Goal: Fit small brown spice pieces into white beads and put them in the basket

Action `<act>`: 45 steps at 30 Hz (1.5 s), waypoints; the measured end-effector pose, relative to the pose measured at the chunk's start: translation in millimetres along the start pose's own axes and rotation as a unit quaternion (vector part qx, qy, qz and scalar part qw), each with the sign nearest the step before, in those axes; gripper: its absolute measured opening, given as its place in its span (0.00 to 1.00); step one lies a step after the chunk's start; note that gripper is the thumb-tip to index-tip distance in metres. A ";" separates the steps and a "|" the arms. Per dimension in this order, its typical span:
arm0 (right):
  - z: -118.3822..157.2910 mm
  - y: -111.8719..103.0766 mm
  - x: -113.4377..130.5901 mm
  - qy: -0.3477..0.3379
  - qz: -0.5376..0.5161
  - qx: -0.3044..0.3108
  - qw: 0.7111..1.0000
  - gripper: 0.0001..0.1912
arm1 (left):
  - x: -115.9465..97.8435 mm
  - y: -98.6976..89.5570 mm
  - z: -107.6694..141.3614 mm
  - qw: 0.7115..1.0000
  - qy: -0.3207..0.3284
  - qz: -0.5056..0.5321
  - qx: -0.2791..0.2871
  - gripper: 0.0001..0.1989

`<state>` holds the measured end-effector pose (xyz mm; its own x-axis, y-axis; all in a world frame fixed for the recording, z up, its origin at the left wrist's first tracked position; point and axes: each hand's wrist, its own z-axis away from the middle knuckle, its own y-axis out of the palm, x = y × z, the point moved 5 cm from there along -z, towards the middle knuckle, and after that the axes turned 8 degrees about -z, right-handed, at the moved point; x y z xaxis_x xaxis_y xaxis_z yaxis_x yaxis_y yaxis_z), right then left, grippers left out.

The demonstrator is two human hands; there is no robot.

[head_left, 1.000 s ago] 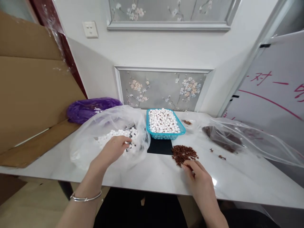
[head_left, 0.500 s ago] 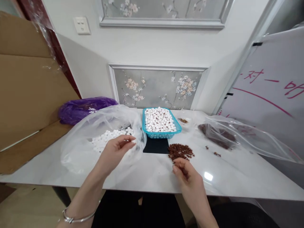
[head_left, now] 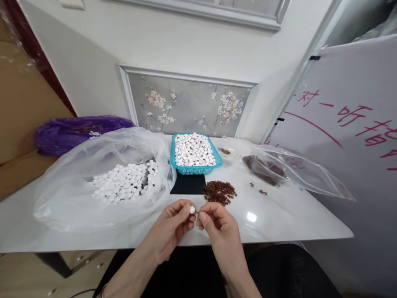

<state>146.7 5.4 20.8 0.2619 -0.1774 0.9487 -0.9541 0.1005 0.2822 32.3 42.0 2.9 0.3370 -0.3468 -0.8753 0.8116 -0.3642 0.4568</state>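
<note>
A small white ball (head_left: 192,210) is pinched between the thumb and fingertips of my left hand (head_left: 173,225). My right hand (head_left: 219,223) is closed in a pinch on a tiny brown piece (head_left: 198,212), its end pointing at the ball; whether the two touch I cannot tell. Both hands meet low over the table's front edge. Just beyond my right hand lies a pile of dark reddish-brown pieces (head_left: 220,192). To the left, many white balls (head_left: 120,182) lie in an open clear plastic bag (head_left: 71,203).
Behind the hands, a blue basket (head_left: 197,170) full of white balls stands by a black mat (head_left: 188,184). A clear bag of brown material (head_left: 266,167) lies right, near loose brown bits (head_left: 263,192). A purple bag (head_left: 77,130) rests back left. A whiteboard (head_left: 335,136) leans at right.
My left hand has come out from over the bag with a white ball, and my right hand has moved from the brown pile; they are now together in front. The view has shifted right.
</note>
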 end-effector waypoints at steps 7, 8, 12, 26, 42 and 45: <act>-1.7 3.0 -3.5 -0.005 0.028 0.008 1.000 0.06 | 6.0 -5.6 -1.9 1.000 0.015 -0.010 -0.012 0.06; -1.6 2.7 -3.4 -0.009 0.037 0.009 0.999 0.07 | 6.2 -5.7 -2.0 1.000 0.019 -0.012 -0.012 0.06; -0.5 -0.1 -3.3 -0.020 0.080 0.005 0.997 0.07 | 6.6 -6.4 -1.3 0.999 0.030 -0.032 -0.023 0.06; -3.3 -1.8 -2.8 -0.014 0.120 0.022 0.992 0.07 | 6.0 -8.7 0.9 0.998 0.015 -0.043 -0.044 0.06; -11.2 1.5 -9.4 0.019 0.010 0.050 0.998 0.04 | 4.1 -6.9 1.4 0.998 0.033 -0.053 -0.031 0.06; -9.0 0.8 -9.1 0.024 0.011 0.108 0.994 0.10 | 3.1 -4.8 1.3 0.999 0.026 -0.031 -0.025 0.06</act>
<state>144.9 15.8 13.7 0.2417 -0.1300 0.9616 -0.9674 -0.1095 0.2284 28.8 41.6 -1.8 0.3078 -0.2792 -0.9096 0.8541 -0.3402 0.3934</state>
